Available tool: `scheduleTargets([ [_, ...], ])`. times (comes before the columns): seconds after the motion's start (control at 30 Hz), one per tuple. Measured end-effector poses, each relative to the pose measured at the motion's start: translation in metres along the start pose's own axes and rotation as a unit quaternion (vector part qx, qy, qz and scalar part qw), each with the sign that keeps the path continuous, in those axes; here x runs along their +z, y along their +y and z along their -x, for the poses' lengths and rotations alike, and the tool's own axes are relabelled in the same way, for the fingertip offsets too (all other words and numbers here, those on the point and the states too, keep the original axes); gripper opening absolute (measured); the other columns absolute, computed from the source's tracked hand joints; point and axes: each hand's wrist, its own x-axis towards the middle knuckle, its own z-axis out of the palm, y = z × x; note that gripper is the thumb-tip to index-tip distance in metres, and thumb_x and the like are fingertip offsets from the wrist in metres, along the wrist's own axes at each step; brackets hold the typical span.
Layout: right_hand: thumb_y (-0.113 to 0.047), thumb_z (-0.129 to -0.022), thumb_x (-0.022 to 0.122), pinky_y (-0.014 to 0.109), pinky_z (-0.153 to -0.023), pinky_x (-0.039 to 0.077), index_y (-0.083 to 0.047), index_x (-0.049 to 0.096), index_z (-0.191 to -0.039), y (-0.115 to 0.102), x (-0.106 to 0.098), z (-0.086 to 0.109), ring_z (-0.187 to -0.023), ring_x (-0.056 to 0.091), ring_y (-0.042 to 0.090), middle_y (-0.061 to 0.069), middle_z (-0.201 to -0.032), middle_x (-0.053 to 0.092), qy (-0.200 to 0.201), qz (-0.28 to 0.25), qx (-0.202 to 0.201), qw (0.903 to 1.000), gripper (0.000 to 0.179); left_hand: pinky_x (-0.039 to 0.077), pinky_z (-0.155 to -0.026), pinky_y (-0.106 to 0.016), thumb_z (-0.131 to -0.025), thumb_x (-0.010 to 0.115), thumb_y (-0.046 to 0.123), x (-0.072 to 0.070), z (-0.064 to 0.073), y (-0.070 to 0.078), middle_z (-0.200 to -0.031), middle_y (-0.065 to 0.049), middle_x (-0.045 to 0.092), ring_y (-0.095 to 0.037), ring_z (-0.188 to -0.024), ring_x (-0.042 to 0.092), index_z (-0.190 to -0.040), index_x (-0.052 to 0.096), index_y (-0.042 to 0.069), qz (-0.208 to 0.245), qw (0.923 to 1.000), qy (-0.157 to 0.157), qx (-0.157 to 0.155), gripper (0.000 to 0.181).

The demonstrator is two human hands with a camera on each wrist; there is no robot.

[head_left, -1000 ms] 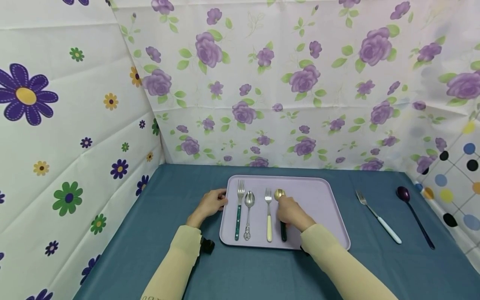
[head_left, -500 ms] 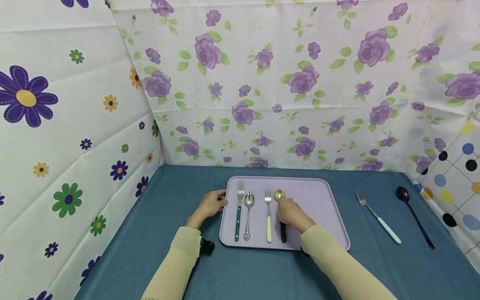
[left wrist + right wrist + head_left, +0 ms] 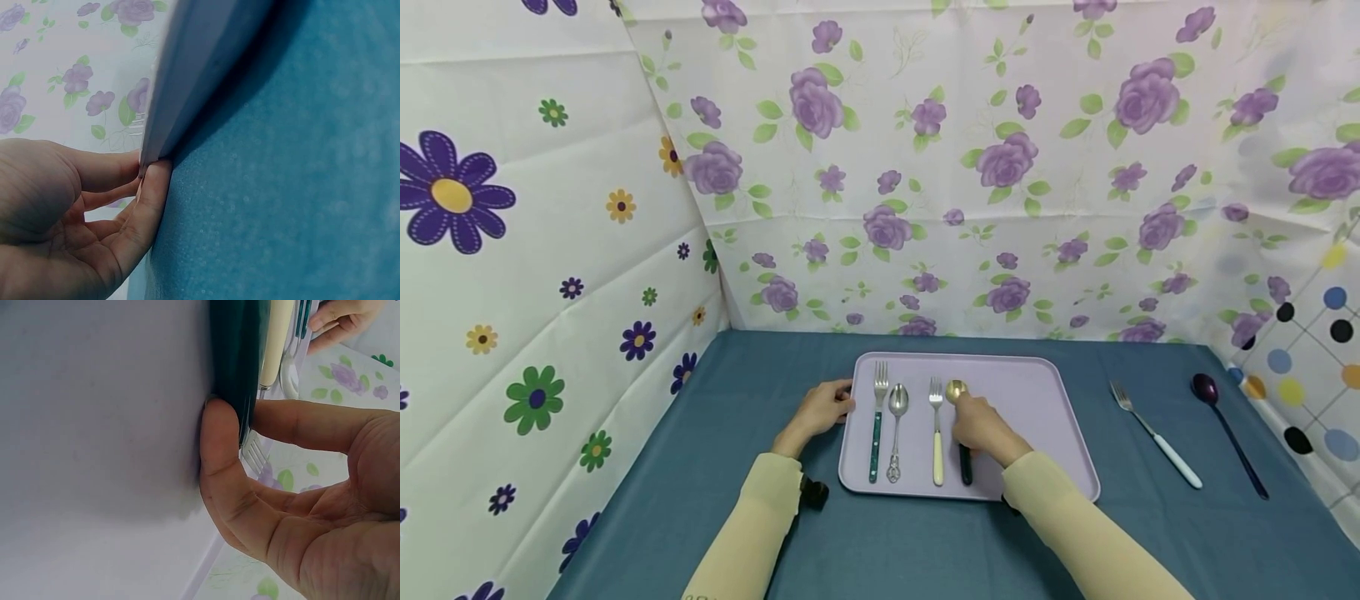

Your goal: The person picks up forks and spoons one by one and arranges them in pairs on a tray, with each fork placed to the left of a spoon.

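Observation:
In the head view, my left hand (image 3: 820, 410) is at the left side of a pale lilac tray (image 3: 1022, 417). The left wrist view shows its thumb (image 3: 112, 172) on top of the tray's rim and a finger underneath, pinching it. My right hand (image 3: 988, 427) pinches a spoon with a gold bowl (image 3: 956, 390) and dark green handle (image 3: 237, 356) by its middle, over the tray. To its left on the tray lie a cream-handled fork (image 3: 937, 442), an ornate silver spoon (image 3: 898, 402) and a green-handled fork (image 3: 876, 433), roughly parallel. The hand covers the spoon's neck.
On the blue-green tablecloth (image 3: 917, 550), right of the tray, lie a white-handled fork (image 3: 1157, 437) and a dark purple spoon (image 3: 1232, 433), both slanted. Flowered cloth (image 3: 955, 167) hangs behind the table, with patterned cloth on either side.

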Motion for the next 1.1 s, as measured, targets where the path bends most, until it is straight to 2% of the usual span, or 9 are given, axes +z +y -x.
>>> scheduleTargets([
  [0.2,0.011,-0.085,0.062,0.025,-0.041,0.049,0.010,0.062,-0.113,0.000,-0.001,0.000,-0.047,0.063,0.020,0.015,-0.072,0.061,-0.003,-0.002,0.000,1.0000,0.028,0.064,-0.077,-0.034,-0.102,0.064,0.004,0.000,0.001,0.000,-0.098,-0.009,0.065,-0.018,-0.087,0.068,-0.147,0.055,-0.004,-0.002,1.0000,0.003,0.002,0.046],
  [0.43,0.005,-0.084,0.072,0.028,-0.044,0.054,0.006,0.063,-0.100,-0.001,-0.006,0.003,-0.050,0.064,0.021,0.014,-0.073,0.061,-0.010,-0.008,-0.003,0.9999,0.019,0.064,-0.076,-0.034,-0.103,0.063,0.004,0.001,0.000,0.000,-0.098,-0.009,0.065,-0.017,-0.087,0.068,-0.147,0.056,-0.004,-0.004,1.0000,0.005,0.003,0.045],
  [0.6,-0.005,-0.088,0.076,0.029,-0.048,0.052,-0.001,0.061,-0.091,0.001,-0.013,0.006,-0.058,0.062,0.020,0.012,-0.074,0.062,-0.018,0.002,-0.010,0.9998,0.016,0.064,-0.075,-0.034,-0.103,0.063,0.004,-0.001,0.001,0.001,-0.097,-0.009,0.065,-0.017,-0.085,0.068,-0.146,0.056,-0.005,-0.006,1.0000,0.005,0.005,0.045],
  [0.67,-0.008,-0.090,0.077,0.030,-0.048,0.053,0.000,0.062,-0.097,0.002,-0.015,0.006,-0.060,0.062,0.021,0.011,-0.077,0.062,-0.021,0.005,-0.010,0.9997,0.019,0.064,-0.075,-0.034,-0.102,0.063,0.004,-0.001,0.001,0.000,-0.096,-0.009,0.065,-0.017,-0.085,0.068,-0.146,0.057,-0.005,-0.007,1.0000,0.005,0.006,0.044],
  [0.77,-0.010,-0.092,0.075,0.030,-0.047,0.053,0.003,0.063,-0.115,0.006,-0.019,0.006,-0.062,0.062,0.022,0.012,-0.083,0.062,-0.026,0.000,-0.011,0.9996,0.029,0.064,-0.075,-0.034,-0.102,0.063,0.004,-0.001,0.001,0.001,-0.096,-0.009,0.065,-0.017,-0.085,0.068,-0.145,0.057,-0.005,-0.006,1.0000,0.005,0.005,0.044],
  [0.87,-0.008,-0.092,0.072,0.030,-0.048,0.052,0.003,0.061,-0.128,0.012,-0.022,0.005,-0.063,0.061,0.022,0.012,-0.085,0.062,-0.026,-0.011,-0.030,0.9991,0.038,0.064,-0.076,-0.034,-0.102,0.063,0.004,0.000,0.001,0.001,-0.097,-0.009,0.064,-0.017,-0.086,0.068,-0.146,0.056,-0.005,-0.001,1.0000,0.004,0.002,0.045],
  [1.1,-0.004,-0.090,0.068,0.033,-0.060,0.050,0.004,0.067,-0.119,0.025,-0.033,0.004,-0.071,0.057,0.020,0.008,-0.084,0.064,-0.004,0.006,-0.127,0.9918,0.030,0.064,-0.077,-0.034,-0.103,0.063,0.004,-0.001,0.001,0.001,-0.098,-0.009,0.065,-0.018,-0.088,0.069,-0.146,0.056,-0.004,-0.003,1.0000,0.005,-0.001,0.045],
])
